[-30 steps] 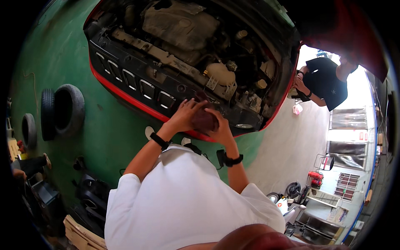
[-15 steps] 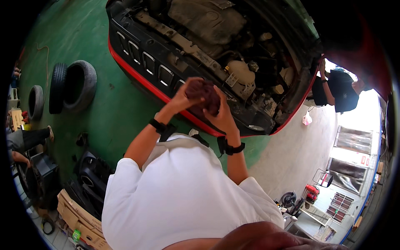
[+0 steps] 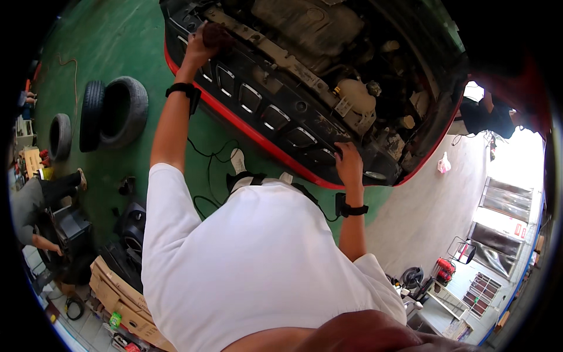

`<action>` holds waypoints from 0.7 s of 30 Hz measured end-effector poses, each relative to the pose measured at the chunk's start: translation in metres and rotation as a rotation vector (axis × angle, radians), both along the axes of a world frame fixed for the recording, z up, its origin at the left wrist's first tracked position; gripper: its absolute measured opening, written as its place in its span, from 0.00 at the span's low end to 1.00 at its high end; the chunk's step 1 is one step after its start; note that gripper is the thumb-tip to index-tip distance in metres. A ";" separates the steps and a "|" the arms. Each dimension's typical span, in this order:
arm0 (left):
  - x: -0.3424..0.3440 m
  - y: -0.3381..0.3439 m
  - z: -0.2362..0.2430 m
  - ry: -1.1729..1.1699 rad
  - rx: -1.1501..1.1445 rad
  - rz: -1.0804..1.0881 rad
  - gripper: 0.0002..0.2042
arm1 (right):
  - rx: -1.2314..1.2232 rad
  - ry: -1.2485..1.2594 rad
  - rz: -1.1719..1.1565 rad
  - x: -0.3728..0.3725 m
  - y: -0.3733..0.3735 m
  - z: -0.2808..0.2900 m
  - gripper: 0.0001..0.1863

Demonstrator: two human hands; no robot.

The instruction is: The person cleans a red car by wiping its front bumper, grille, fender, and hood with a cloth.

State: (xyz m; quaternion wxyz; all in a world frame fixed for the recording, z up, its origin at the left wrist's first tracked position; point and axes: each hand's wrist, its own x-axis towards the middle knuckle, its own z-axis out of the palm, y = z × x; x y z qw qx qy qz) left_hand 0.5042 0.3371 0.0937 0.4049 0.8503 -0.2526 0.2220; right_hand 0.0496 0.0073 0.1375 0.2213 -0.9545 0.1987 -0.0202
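A dark rag (image 3: 216,35) sat bunched on the car's front panel (image 3: 275,111), the left hand (image 3: 202,50) clamped on it to press it down, while the right hand (image 3: 349,164), fingers curled over the panel's edge, steadied the lean.

Left arm stretched far out and up, elbow nearly straight, bare below a short white sleeve, black band on the wrist. Left hand (image 3: 202,46) curled shut around something dark and rounded, knuckles up. Right arm bent at the elbow, forearm rising straight from the sleeve, a black band strapped at that wrist too. Right hand (image 3: 349,164) set palm down, fingers (image 3: 343,154) curled over an edge, gripping it. Hands well apart.
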 end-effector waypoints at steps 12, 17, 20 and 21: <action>-0.099 -0.058 -0.025 -0.004 0.332 0.119 0.30 | 0.050 -0.129 -0.111 0.000 -0.009 -0.031 0.14; -0.156 -0.076 -0.006 0.058 0.403 -0.079 0.31 | 0.077 -0.155 -0.155 -0.003 -0.010 -0.036 0.13; -0.147 -0.075 -0.007 0.062 0.446 -0.049 0.30 | 0.072 -0.139 -0.141 -0.002 -0.011 -0.036 0.13; -0.137 -0.074 -0.010 0.035 0.445 0.015 0.30 | 0.074 -0.142 -0.141 -0.001 -0.011 -0.036 0.13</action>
